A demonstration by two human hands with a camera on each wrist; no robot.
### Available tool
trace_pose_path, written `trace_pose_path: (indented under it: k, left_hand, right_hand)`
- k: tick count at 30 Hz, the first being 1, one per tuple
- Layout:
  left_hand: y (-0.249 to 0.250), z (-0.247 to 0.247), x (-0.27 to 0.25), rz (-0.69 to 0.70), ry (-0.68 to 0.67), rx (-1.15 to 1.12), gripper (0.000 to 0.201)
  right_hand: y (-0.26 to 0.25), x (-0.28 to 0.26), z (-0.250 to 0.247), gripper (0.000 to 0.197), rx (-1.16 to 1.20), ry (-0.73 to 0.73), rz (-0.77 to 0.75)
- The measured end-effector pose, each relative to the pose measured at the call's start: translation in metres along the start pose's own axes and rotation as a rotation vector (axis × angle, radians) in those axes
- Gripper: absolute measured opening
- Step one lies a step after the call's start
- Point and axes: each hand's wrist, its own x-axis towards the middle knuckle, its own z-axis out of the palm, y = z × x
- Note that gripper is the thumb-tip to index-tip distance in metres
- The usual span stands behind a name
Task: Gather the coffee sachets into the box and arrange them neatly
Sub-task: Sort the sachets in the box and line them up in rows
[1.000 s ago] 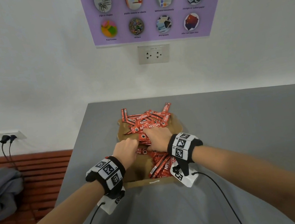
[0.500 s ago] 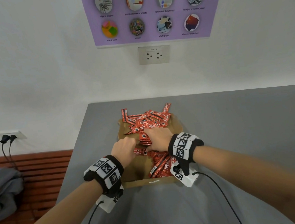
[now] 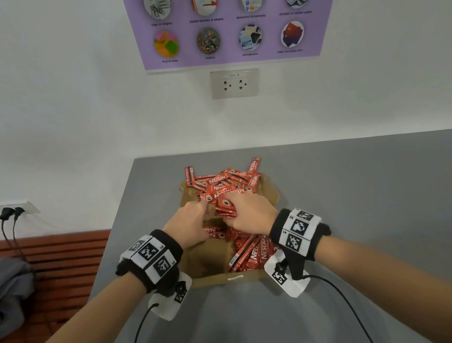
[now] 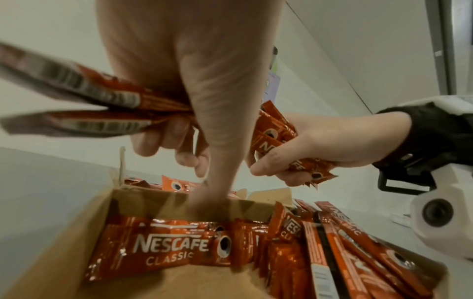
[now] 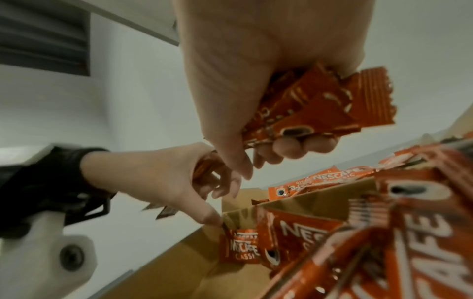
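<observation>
Red foil Nescafé coffee sachets (image 3: 225,184) heap over the 12 o'clock end of the open brown cardboard box (image 3: 205,261) — more lie in rows along its 3 o'clock side. The box sits on the grey tabletop (image 3: 361,184). Above its middle, the left hand (image 3: 189,222) grips a few sachets with curled fingers; the right hand (image 3: 248,214), just beside it, clutches a small bundle (image 5: 317,105). Both wrists wear black bands with printed markers — at 12 o'clock a purple poster (image 3: 232,15) hangs on the white wall.
</observation>
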Motion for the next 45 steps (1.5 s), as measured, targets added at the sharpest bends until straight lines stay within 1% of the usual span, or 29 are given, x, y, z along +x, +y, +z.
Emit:
trace_pose_path:
  k: [1, 2, 3, 4, 6, 7, 9, 11, 13, 15, 17, 19, 20, 22, 24, 25, 27, 29, 30, 31, 32, 33, 35, 37, 39, 40, 43, 44, 45]
  left_hand:
    - [0.001, 0.002, 0.000, 0.006, -0.032, 0.005, 0.027]
    - [0.001, 0.004, 0.000, 0.006, -0.043, -0.010, 0.027]
    - [0.001, 0.003, -0.002, 0.002, -0.013, -0.043, 0.020]
    - [0.002, 0.001, -0.003, -0.006, 0.070, -0.095, 0.013]
    - [0.003, -0.006, -0.003, 0.010, 0.325, -0.229, 0.010]
    - [0.006, -0.010, -0.005, 0.051, 0.438, -0.291, 0.011]
    - [0.013, -0.015, -0.006, 0.160, 0.568, -0.428, 0.019]
    - [0.022, -0.013, -0.005, 0.212, 0.611, -0.661, 0.024]
    - [0.031, -0.012, -0.002, 0.176, 0.643, -0.942, 0.025]
    - [0.039, -0.012, 0.001, 0.119, 0.683, -1.122, 0.021]
    - [0.046, -0.011, 0.001, 0.073, 0.688, -1.189, 0.020]
    - [0.047, -0.008, 0.002, 0.006, 0.650, -1.191, 0.019]
    - [0.044, -0.008, 0.002, -0.027, 0.614, -1.191, 0.017]
    - [0.034, -0.008, 0.000, -0.081, 0.526, -1.182, 0.020]
    - [0.023, -0.010, -0.005, -0.100, 0.433, -1.135, 0.019]
    - [0.020, -0.010, -0.008, -0.094, 0.399, -1.096, 0.017]
    - [0.017, -0.008, -0.014, -0.068, 0.360, -1.070, 0.017]
    - [0.018, -0.007, -0.017, -0.057, 0.368, -1.073, 0.022]
    - [0.018, -0.007, -0.017, -0.060, 0.384, -1.077, 0.022]
    - [0.018, -0.007, -0.017, -0.064, 0.400, -1.077, 0.021]
    - [0.018, -0.007, -0.017, -0.070, 0.410, -1.073, 0.018]
    - [0.019, -0.008, -0.017, -0.069, 0.414, -1.069, 0.015]
    - [0.021, -0.007, -0.018, -0.049, 0.426, -1.056, 0.011]
    - [0.022, -0.007, -0.018, -0.012, 0.470, -1.021, 0.012]
    - [0.022, -0.009, -0.019, 0.052, 0.507, -0.991, 0.017]
    - [0.021, -0.011, -0.021, 0.094, 0.509, -0.977, 0.021]
    - [0.016, -0.016, -0.025, 0.178, 0.457, -0.944, 0.039]
    - [0.013, -0.017, -0.025, 0.184, 0.433, -0.921, 0.047]
    - [0.011, -0.018, -0.025, 0.184, 0.408, -0.896, 0.053]
  right_hand:
    - [-0.001, -0.002, 0.000, 0.018, -0.007, -0.005, -0.012]
    - [0.000, -0.004, 0.000, 0.017, -0.002, -0.007, -0.016]
    - [0.000, -0.005, 0.000, 0.015, 0.020, 0.000, -0.017]
    - [0.001, -0.005, -0.001, 0.012, 0.051, 0.019, -0.011]
    - [0.004, -0.005, -0.004, 0.011, 0.138, 0.069, 0.005]
    - [0.004, -0.005, -0.005, 0.014, 0.190, 0.090, -0.004]
    - [0.000, -0.004, -0.006, 0.016, 0.290, 0.076, -0.062]
    - [-0.009, -0.006, -0.005, 0.013, 0.393, 0.037, -0.120]
    - [-0.018, -0.009, -0.006, 0.017, 0.515, 0.024, -0.115]
    - [-0.021, -0.010, -0.005, 0.020, 0.605, 0.039, -0.090]
    - [-0.021, -0.011, -0.007, 0.021, 0.652, 0.043, -0.059]
    - [-0.019, -0.012, -0.009, 0.023, 0.655, 0.060, -0.052]
    - [-0.017, -0.011, -0.010, 0.019, 0.634, 0.081, -0.046]
    - [-0.012, -0.011, -0.012, 0.006, 0.592, 0.130, -0.038]
    - [-0.006, -0.012, -0.014, 0.019, 0.542, 0.179, -0.022]
    - [-0.004, -0.012, -0.015, 0.020, 0.523, 0.194, -0.010]
    - [0.000, -0.014, -0.017, 0.009, 0.504, 0.184, -0.011]
    - [-0.001, -0.016, -0.017, 0.010, 0.485, 0.155, -0.030]
    - [-0.001, -0.016, -0.015, 0.007, 0.475, 0.155, -0.038]
    - [-0.001, -0.016, -0.014, 0.009, 0.462, 0.180, -0.051]
    - [0.001, -0.016, -0.012, 0.017, 0.434, 0.211, -0.046]
    - [0.002, -0.015, -0.009, 0.021, 0.415, 0.234, -0.059]
    - [0.006, -0.014, -0.004, 0.023, 0.375, 0.229, -0.087]
    - [0.007, -0.015, -0.004, 0.021, 0.365, 0.218, -0.131]
    - [0.008, -0.016, -0.009, 0.017, 0.420, 0.245, -0.146]
    - [0.011, -0.016, -0.011, 0.015, 0.443, 0.286, -0.127]
    - [0.019, -0.015, -0.020, 0.017, 0.528, 0.441, -0.011]
    - [0.022, -0.015, -0.023, 0.018, 0.558, 0.437, 0.028]
    - [0.023, -0.015, -0.026, 0.015, 0.589, 0.384, 0.047]
